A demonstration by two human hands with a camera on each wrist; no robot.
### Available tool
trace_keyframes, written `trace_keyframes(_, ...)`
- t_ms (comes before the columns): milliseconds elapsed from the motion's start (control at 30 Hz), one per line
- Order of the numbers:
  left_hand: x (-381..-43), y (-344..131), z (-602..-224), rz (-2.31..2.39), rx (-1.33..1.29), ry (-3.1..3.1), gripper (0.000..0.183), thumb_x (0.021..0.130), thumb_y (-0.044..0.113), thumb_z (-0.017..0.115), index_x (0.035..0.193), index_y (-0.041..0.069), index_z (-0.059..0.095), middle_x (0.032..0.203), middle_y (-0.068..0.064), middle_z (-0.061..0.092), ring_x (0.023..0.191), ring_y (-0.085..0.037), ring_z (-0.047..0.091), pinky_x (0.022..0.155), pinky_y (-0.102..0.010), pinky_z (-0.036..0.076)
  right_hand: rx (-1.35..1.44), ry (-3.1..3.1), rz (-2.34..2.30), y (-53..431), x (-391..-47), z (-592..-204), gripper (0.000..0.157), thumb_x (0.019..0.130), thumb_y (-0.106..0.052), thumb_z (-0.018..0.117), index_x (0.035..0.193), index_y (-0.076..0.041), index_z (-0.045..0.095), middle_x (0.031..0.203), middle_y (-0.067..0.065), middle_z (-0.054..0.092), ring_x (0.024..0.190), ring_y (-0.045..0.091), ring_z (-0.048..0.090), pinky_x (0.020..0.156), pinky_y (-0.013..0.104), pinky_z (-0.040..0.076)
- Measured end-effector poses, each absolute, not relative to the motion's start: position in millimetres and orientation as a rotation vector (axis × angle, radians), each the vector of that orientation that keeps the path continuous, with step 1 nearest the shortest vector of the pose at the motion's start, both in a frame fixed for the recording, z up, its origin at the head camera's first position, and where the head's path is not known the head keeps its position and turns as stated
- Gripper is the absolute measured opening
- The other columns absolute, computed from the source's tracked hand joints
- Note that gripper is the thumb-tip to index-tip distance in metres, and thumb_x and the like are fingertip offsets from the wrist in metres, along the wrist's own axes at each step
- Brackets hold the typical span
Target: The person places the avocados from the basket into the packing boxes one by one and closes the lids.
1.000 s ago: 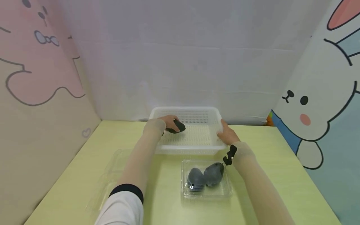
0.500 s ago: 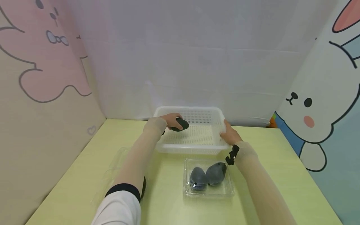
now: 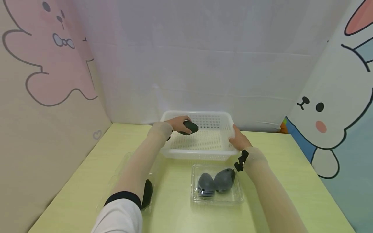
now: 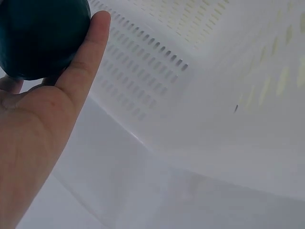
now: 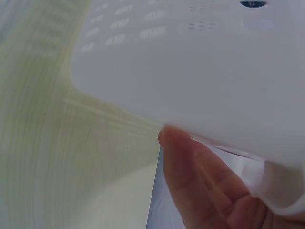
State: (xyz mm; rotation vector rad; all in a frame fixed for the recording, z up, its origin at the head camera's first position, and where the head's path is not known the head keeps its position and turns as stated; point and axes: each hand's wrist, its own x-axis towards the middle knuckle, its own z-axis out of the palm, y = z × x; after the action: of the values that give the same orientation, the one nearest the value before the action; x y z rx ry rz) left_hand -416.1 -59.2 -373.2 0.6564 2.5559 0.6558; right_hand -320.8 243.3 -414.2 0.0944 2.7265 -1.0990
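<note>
My left hand (image 3: 177, 123) grips a dark green avocado (image 3: 191, 127) over the left part of a white plastic basket (image 3: 201, 154). In the left wrist view the avocado (image 4: 40, 38) looks smooth and rounded, with one finger stretched along its side and the slotted basket wall (image 4: 138, 71) beyond. My right hand (image 3: 239, 139) holds the basket's right side at the rim. In the right wrist view its thumb and fingers (image 5: 178, 162) pinch the basket edge. The far side of the held avocado is hidden.
A clear plastic box (image 3: 217, 201) with two greyish-looking avocados (image 3: 225, 180) stands in front of the basket. Left of it, a clear open box (image 3: 122, 166) lies partly under my left forearm, with a dark avocado (image 3: 147, 194) beside the sleeve. A white wall backs the table (image 3: 175, 210).
The head view has turned slightly left. My left hand has risen a little with the avocado, and its forearm has shifted left, uncovering the dark avocado beside the sleeve. The right hand keeps its hold.
</note>
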Motion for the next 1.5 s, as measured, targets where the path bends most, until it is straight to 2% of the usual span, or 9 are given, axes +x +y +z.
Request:
trace_keyframes(433, -413.3, -61.8, -369.4, 0.729, 0.663, 2.547, 0.060, 0.089, 0.032, 0.069, 0.141, 0.016, 0.043, 0.136, -0.013, 0.048, 0.111, -0.027, 0.056, 0.084, -0.039, 0.051, 0.115, 2.714, -1.110, 241.8, -320.0, -408.8, 0.076, 0.099, -0.012, 0.044, 0.155, -0.010, -0.007, 0.146, 0.032, 0.034, 0.105, 0.039, 0.057, 0.082, 0.048, 0.050)
trace_keyframes(1100, -396.6, -59.2, -367.2, 0.738, 0.798, 2.535, 0.055, 0.091, 0.035, 0.066, 0.138, 0.016, 0.045, 0.132, -0.011, 0.052, 0.110, -0.024, 0.056, 0.085, -0.038, 0.050, 0.096, 2.724, -1.088, 242.8, -320.3, -408.2, 0.078, 0.098, -0.013, 0.045, 0.155, -0.008, -0.007, 0.145, 0.034, 0.034, 0.104, 0.040, 0.057, 0.079, 0.047, 0.051)
trace_keyframes(1367, -392.5, -62.5, -365.3, 0.791, 0.810, 2.514, 0.052, 0.094, 0.035, 0.062, 0.138, 0.015, 0.043, 0.130, -0.012, 0.052, 0.101, -0.022, 0.059, 0.080, -0.036, 0.051, 0.087, 2.734, -1.106, 246.3, -324.2, -409.5, 0.077, 0.098, -0.012, 0.045, 0.155, -0.009, -0.007, 0.147, 0.033, 0.032, 0.104, 0.040, 0.057, 0.078, 0.046, 0.051)
trace_keyframes(1500, -389.7, -63.7, -365.2, 0.792, 0.823, 2.526, 0.054, 0.093, 0.037, 0.063, 0.139, 0.016, 0.043, 0.131, -0.011, 0.052, 0.104, -0.022, 0.058, 0.083, -0.037, 0.050, 0.083, 2.730, -1.104, 247.6, -325.4, -410.9, 0.078, 0.098, -0.012, 0.045, 0.155, -0.009, -0.007, 0.146, 0.033, 0.033, 0.103, 0.040, 0.057, 0.076, 0.045, 0.051)
